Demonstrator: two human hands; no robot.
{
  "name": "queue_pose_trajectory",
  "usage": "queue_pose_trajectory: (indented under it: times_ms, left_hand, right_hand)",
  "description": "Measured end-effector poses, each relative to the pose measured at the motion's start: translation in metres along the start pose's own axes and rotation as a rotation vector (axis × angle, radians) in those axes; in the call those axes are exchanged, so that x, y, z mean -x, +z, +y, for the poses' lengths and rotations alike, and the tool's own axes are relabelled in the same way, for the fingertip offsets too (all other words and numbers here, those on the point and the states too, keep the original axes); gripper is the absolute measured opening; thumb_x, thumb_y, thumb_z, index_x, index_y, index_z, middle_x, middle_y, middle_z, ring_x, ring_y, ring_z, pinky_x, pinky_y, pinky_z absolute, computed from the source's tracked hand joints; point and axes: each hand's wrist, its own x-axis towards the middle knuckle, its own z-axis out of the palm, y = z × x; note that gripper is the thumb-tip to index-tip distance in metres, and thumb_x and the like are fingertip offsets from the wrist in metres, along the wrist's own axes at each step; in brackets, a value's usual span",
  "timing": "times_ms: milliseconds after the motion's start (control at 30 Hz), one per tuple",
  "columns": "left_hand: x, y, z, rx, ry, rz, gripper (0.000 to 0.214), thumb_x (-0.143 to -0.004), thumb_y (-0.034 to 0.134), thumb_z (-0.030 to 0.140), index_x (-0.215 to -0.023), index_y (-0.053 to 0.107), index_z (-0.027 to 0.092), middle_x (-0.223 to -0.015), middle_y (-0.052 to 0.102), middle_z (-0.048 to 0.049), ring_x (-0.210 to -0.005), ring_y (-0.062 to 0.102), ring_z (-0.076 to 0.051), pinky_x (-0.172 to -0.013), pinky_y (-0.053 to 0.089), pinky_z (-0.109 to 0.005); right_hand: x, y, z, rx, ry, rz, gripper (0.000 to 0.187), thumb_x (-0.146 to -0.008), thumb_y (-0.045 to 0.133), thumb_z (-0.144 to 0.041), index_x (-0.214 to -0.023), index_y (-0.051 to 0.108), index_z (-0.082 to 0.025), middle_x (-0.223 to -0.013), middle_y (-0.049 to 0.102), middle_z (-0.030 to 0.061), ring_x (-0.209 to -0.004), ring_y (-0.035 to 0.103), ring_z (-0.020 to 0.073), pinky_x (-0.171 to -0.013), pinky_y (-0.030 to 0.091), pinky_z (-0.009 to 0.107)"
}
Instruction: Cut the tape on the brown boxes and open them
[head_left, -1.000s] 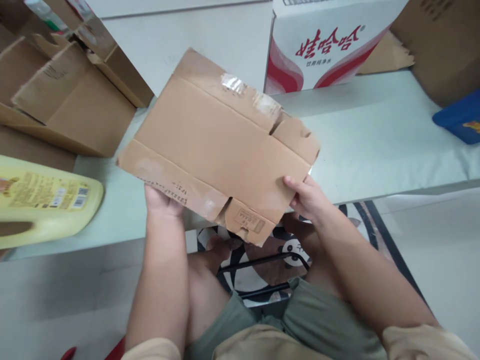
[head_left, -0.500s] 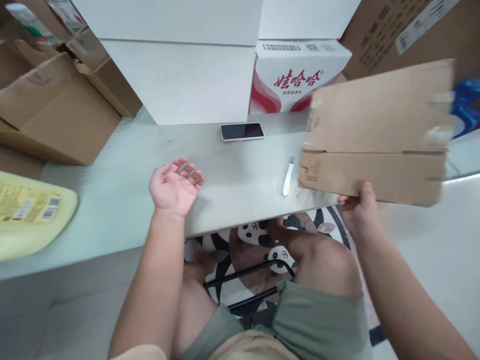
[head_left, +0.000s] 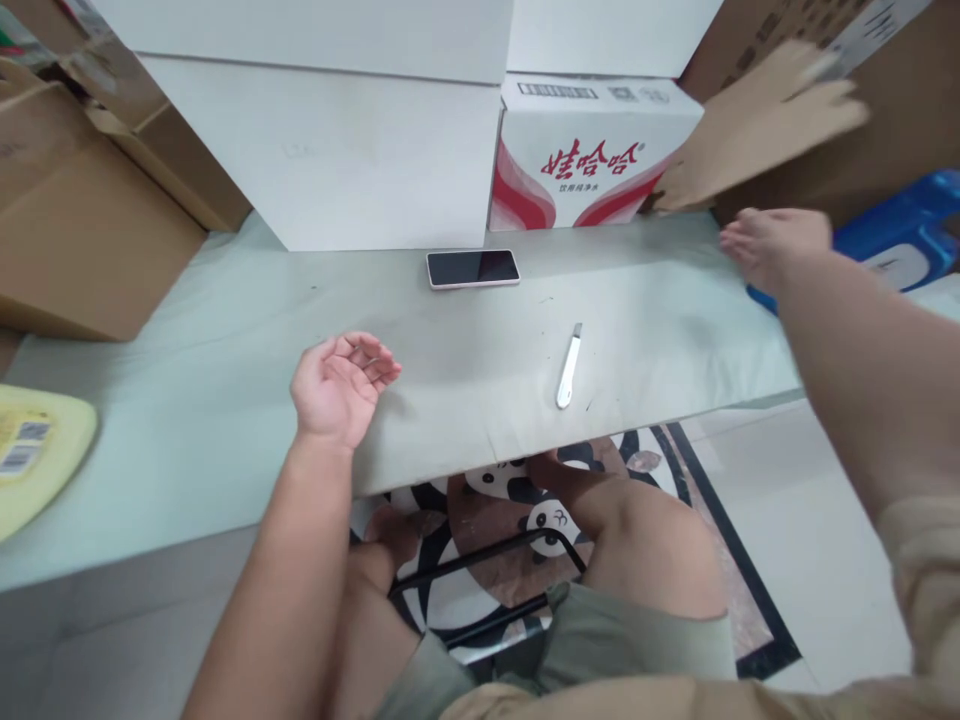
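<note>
My left hand [head_left: 341, 390] rests palm up over the left part of the table, its fingers loosely curled and nothing in them. Over the table's right side is my right hand [head_left: 780, 240], its fingers stretched toward the left and somewhat blurred; I see nothing held in it. Just beyond it, a flattened piece of cardboard [head_left: 765, 130] leans tilted beside the white carton with red print [head_left: 592, 160], a gap showing between it and the hand. A white utility knife [head_left: 569, 372] with its blade tip out lies on the table between my hands.
A phone [head_left: 472, 268] lies in front of the large white box [head_left: 322, 150]. Brown cardboard boxes [head_left: 82, 220] stand at left, above a yellow bottle [head_left: 45, 450]. At right are a blue bottle [head_left: 900, 235] and a big brown carton [head_left: 900, 110]. The table's front edge [head_left: 480, 462] runs above my knees.
My right hand has carried the cardboard away to the back right and let go of it there. The left hand has barely moved. My view has shifted slightly right.
</note>
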Motion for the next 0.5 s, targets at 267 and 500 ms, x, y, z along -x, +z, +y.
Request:
queue_pose_trajectory:
  times_ms: [267, 500]
  left_hand:
    - [0.000, -0.010, 0.008, 0.011, 0.039, -0.112, 0.029, -0.077, 0.055, 0.037, -0.065, 0.071, 0.016, -0.068, 0.066, -0.0096, -0.062, 0.064, -0.017, -0.060, 0.057, -0.028]
    - [0.025, -0.025, 0.021, 0.094, 0.112, -0.151, 0.020, -0.071, 0.062, 0.036, -0.067, 0.069, 0.018, -0.067, 0.065, -0.0062, -0.062, 0.062, -0.015, -0.062, 0.056, -0.028]
  right_hand:
    - [0.092, 0.065, 0.041, 0.214, 0.230, -0.150, 0.016, -0.097, 0.064, -0.013, -0.082, 0.062, -0.018, -0.073, 0.072, 0.0039, -0.069, 0.072, 0.0122, -0.077, 0.066, 0.029]
    - [0.149, 0.129, -0.018, 0.404, 0.027, -0.397, 0.014, -0.094, 0.063, -0.011, -0.084, 0.067, -0.019, -0.076, 0.073, 0.0033, -0.069, 0.070, 0.0130, -0.074, 0.061, 0.028]
